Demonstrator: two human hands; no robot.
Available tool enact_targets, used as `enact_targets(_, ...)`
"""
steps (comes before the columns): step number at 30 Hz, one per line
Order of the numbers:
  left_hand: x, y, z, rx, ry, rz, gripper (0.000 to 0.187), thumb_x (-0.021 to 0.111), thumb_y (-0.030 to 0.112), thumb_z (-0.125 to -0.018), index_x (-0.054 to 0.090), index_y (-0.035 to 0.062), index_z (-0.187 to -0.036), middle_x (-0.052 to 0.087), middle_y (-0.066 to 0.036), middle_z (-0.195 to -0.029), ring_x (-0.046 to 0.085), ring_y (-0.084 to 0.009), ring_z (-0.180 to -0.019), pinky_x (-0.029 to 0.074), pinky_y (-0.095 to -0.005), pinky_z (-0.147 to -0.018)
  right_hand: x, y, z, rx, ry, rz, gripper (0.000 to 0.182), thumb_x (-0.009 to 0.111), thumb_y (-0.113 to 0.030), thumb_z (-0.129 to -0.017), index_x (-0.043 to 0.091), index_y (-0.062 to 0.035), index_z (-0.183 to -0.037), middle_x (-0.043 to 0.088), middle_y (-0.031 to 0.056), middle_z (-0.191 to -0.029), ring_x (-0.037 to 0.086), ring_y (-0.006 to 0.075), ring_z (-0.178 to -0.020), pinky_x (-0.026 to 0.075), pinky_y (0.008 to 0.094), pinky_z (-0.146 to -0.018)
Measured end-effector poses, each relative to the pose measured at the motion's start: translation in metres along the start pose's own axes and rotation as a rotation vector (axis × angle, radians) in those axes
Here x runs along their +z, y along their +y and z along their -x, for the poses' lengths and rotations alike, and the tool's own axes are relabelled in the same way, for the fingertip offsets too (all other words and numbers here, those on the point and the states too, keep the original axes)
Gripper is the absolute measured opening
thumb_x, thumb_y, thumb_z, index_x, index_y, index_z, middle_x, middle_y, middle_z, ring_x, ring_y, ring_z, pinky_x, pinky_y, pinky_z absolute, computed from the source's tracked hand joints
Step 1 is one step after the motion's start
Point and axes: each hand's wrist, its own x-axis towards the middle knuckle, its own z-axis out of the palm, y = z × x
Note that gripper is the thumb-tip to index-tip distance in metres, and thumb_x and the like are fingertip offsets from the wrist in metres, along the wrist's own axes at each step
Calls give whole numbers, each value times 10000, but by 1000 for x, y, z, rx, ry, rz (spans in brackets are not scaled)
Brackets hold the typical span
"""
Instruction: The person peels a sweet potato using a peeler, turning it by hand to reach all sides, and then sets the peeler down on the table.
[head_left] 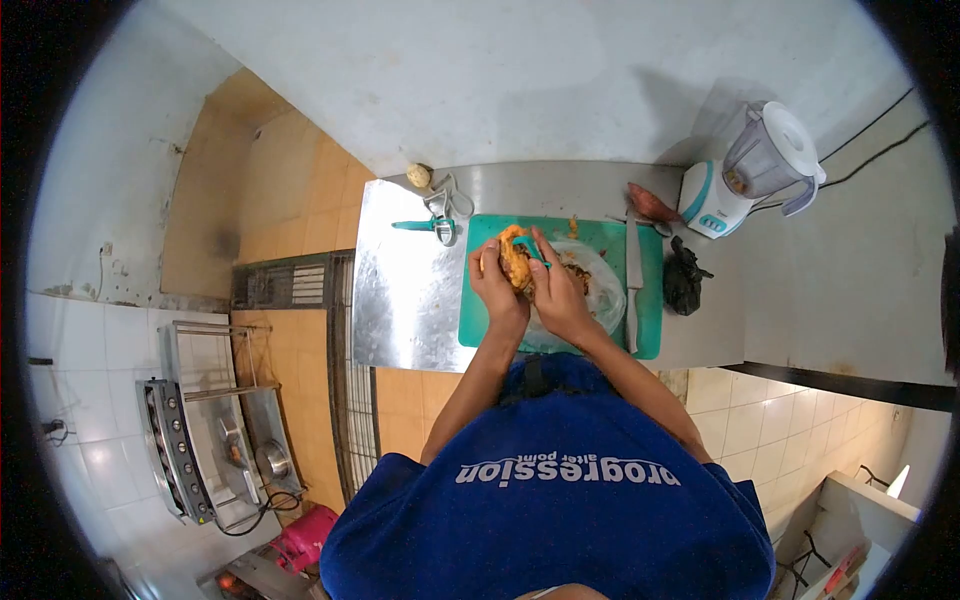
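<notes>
My left hand [497, 290] is closed around a lumpy, orange-fleshed vegetable [514, 262] that looks like a partly peeled sweet potato, with darker skin on part of it. My right hand [558, 297] grips a teal peeler [528, 246] against the vegetable's right side. Both hands are above a green cutting board [482, 330]. Under and beside my right hand lies a clear plastic bag [603, 295] with brown peelings around it. A long knife [633, 270] with a pale handle rests along the board's right side.
On the steel table [400, 330], a second teal tool [440, 228] and a round pale tuber [418, 175] lie left of the board. Right of it are a reddish sweet potato [652, 203], a black plastic bag [684, 277] and a blender [745, 170]. A wall stands behind.
</notes>
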Motion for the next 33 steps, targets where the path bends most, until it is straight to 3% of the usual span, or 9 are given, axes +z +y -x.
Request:
enact_targets(3,-1,3,-1,-117,-49,120,220,497,253,-1034,554,43,-1065,601,-77,-1027,631,-174,-957,550,-340,-828,-9,42,-15,295,6,11,544,366,-350,-1086,340,-72,-1553,669,295,-964,660,446,-831,509,495,-789)
enact_targets(8,-3,8,-1,-155,-67,111,181,537,227,-1028,541,53,-1074,605,-60,-996,641,-164,-931,562,-340,-797,-34,-1,-10,295,-73,-181,538,400,-297,-1074,342,-70,-1559,666,261,-851,643,435,-778,502,455,-779)
enact_targets(10,-4,10,-2,-223,-70,150,195,508,259,-1034,561,78,-1085,625,-51,-1006,646,-168,-945,559,-344,-816,-32,-6,0,-93,-113,25,557,445,-252,-1046,339,-70,-1561,668,266,-858,643,441,-769,508,472,-769)
enact_targets(15,-5,19,0,-440,-149,139,240,517,342,-1014,581,126,-1097,656,-37,-1028,659,-181,-964,551,-368,-834,-27,28,-3,-177,33,227,585,465,-199,-1023,320,-85,-1579,604,232,-690,563,387,-593,475,435,-693)
enact_targets(17,-4,27,4,-480,-139,98,247,529,347,-1006,582,125,-1099,664,-43,-1037,664,-184,-968,551,-373,-838,-45,20,-9,116,-67,195,578,443,-234,-1039,311,-91,-1584,566,205,-626,540,356,-557,462,429,-644)
enact_targets(24,-27,20,0,-600,-269,22,375,528,415,-970,628,100,-1147,688,-91,-1103,687,-226,-996,579,-407,-841,-41,21,11,-48,-86,151,568,427,-270,-1042,327,-85,-1570,622,237,-681,640,411,-642,508,489,-678)
enact_targets(27,-29,21,4,-646,-221,67,402,535,436,-957,633,105,-1163,689,-101,-1127,692,-249,-989,589,-433,-837,-58,17,9,312,-217,136,573,431,-278,-1039,325,-110,-1576,633,250,-725,641,416,-683,503,503,-721)
enact_targets(30,-28,28,7,-721,-187,51,409,542,451,-949,640,113,-1158,691,-103,-1133,691,-260,-994,591,-451,-836,-45,18,22,179,-184,32,570,434,-289,-1043,323,-130,-1580,631,238,-715,627,413,-678,493,515,-730)
enact_targets(33,-31,29,10,-797,-190,87,415,548,460,-944,633,114,-1156,691,-97,-1118,690,-266,-993,591,-460,-833,-33,39,23,-317,80,276,566,438,-291,-1048,323,-133,-1578,681,256,-833,651,430,-736,514,509,-760)
